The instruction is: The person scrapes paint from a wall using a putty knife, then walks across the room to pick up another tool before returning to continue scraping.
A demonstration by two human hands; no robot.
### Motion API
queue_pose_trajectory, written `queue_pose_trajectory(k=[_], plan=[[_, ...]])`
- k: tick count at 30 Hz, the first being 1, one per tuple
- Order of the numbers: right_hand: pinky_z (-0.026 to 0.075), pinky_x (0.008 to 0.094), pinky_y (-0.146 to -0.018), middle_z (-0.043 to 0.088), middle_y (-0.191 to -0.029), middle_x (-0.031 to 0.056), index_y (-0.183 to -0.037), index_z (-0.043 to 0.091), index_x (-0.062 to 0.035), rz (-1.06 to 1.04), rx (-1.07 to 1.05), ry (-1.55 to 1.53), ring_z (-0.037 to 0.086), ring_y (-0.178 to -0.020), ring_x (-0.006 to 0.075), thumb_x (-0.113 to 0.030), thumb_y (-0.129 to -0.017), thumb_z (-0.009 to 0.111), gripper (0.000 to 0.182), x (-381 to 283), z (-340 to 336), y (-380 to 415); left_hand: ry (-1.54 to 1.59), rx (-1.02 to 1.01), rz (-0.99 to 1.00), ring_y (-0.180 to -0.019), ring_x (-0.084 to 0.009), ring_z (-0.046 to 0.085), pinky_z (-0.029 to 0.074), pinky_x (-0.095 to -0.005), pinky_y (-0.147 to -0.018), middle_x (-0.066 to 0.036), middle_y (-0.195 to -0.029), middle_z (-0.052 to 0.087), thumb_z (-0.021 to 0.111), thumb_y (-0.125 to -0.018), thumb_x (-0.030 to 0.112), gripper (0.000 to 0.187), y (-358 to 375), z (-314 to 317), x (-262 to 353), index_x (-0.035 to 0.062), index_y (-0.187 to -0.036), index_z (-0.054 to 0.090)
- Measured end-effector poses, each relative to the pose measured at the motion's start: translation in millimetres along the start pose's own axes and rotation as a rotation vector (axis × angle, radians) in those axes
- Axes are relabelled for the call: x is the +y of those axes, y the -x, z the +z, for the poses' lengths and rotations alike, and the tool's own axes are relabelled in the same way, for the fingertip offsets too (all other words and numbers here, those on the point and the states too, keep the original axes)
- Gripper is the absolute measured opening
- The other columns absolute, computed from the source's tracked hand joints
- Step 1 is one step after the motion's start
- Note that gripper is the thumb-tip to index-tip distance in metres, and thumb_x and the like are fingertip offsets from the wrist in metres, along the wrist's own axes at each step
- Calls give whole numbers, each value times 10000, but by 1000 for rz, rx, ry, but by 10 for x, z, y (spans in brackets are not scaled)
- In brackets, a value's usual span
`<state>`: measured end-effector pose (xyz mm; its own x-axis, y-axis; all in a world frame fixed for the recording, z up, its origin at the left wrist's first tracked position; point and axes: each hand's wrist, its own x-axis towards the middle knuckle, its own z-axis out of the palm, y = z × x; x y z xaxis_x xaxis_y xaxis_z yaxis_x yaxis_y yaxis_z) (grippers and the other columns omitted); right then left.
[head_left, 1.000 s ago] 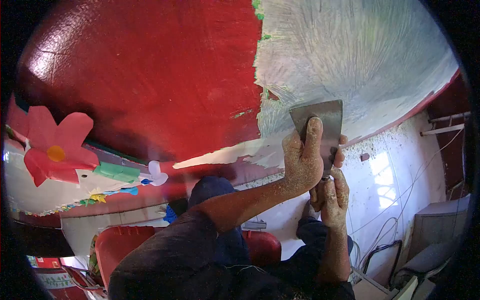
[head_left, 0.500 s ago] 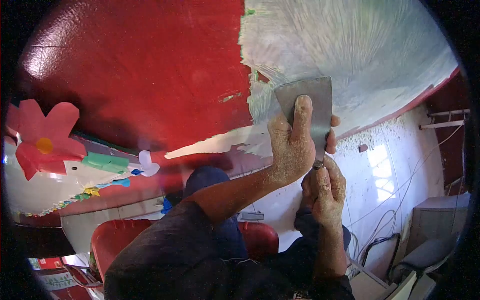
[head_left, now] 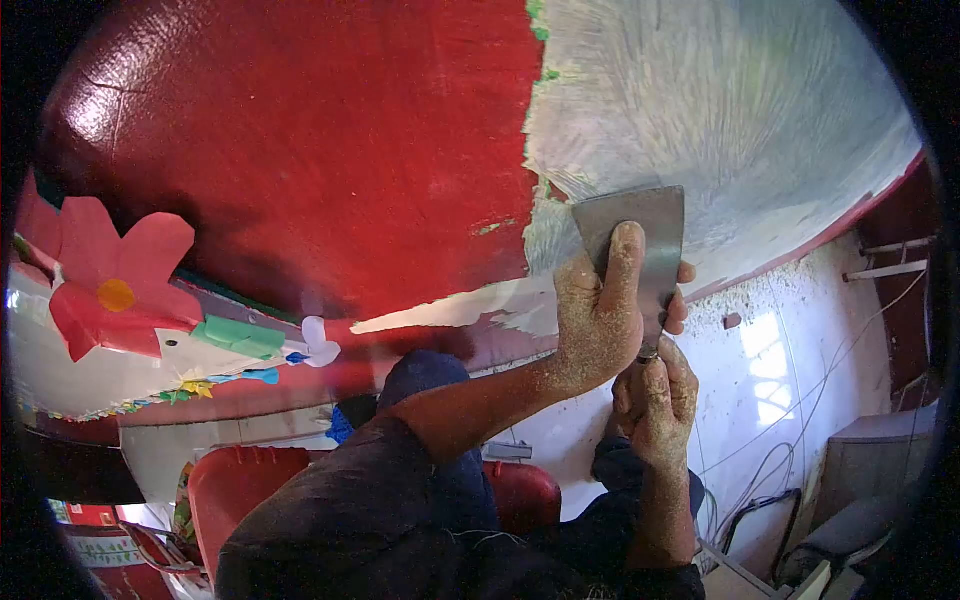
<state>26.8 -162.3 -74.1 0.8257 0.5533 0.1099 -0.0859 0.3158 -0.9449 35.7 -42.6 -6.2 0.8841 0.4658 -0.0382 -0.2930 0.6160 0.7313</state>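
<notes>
Where the far left shows a red paper flower (head_left: pixel 140 270), red paint (head_left: pixel 340 150) extends rightward to a pale area (head_left: pixel 700 110). Left hand (head_left: pixel 605 320), dust-coated, grips the metal scraper (head_left: pixel 655 230), thumb flat on the blade, fingertips behind. Scraper's top edge overlaps the pale area in view; contact indeterminate. Right hand (head_left: pixel 660 410), also dusty, clasps the handle end below.

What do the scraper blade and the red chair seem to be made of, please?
The scraper blade looks like thin metal, probably steel: flat, dull grey, with a soft sheen. The red chair looks like moulded plastic, fairly smooth: one even colour, rounded edges.
</notes>
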Motion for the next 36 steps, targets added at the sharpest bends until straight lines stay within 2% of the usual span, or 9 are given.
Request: queue_pose_trajectory(k=[6,9,10,17,21,22,29,34,36], plan=[[265,185,-368,431,-573,-29,-1214,452,48,-27,15,98,359,-434,40,-270,-959,466,407,-101,35,19,-3,-85,-10,-498,-129,562,472,-245,-422,-105,-736,614,393,-974,378,422,-22,-43,19,-13,-931,547],[280,211,-396,398,-546,-20,-1039,478,29,7,125,70,350,-438,50,-197,-976,426,239,-230,263,25,-29,-73,79,-500,-133,567,466,-246,-417,-107,-729,612,384,-975,388,442,-52,-53,56,-21,-935,545],[272,183,-373,395,-546,-44,-1205,456,53,17,107,126,343,-418,34,-269,-961,467,404,-188,206,20,-33,-54,88,-500,-134,568,464,-247,-414,-108,-726,611,381,-975,391,448,-29,-34,20,-24,-936,544],[289,202,-420,430,-605,-25,-1107,484,38,27,101,131,391,-490,38,-193,-970,435,273,-293,264,94,-108,-4,83,-475,-188,569,480,-316,-405,-151,-729,619,425,-921,512,530,1,16,87,-9,-937,521],[313,199,-424,457,-658,-8,-1153,476,57,34,69,79,400,-493,40,-146,-962,448,280,-293,191,131,26,-22,28,-455,-160,546,447,-277,-387,-137,-718,603,407,-960,414,432,49,14,44,-1,-996,520],[277,183,-360,415,-531,-17,-1172,453,61,-20,59,170,366,-413,43,-243,-961,469,370,-235,164,113,8,-22,63,-454,-163,547,445,-275,-386,-136,-710,602,414,-956,423,439,40,25,33,-1,-979,525],[282,177,-364,419,-532,-17,-1176,456,62,-28,63,218,366,-409,39,-215,-967,447,348,-272,201,132,-48,-13,42,-477,-184,566,473,-325,-389,-143,-706,610,426,-926,493,493,59,8,59,9,-918,517],[328,206,-446,469,-677,1,-1115,487,43,11,65,99,412,-507,45,-127,-956,446,236,-257,259,105,-132,0,108,-473,-196,567,472,-324,-391,-138,-695,608,414,-920,515,515,14,17,127,13,-956,523],[292,192,-386,420,-580,-18,-1184,462,43,10,44,158,378,-439,46,-204,-964,453,331,-275,231,166,-104,-20,39,-473,-195,567,472,-321,-391,-138,-700,610,409,-925,505,509,82,-26,87,12,-953,531]])
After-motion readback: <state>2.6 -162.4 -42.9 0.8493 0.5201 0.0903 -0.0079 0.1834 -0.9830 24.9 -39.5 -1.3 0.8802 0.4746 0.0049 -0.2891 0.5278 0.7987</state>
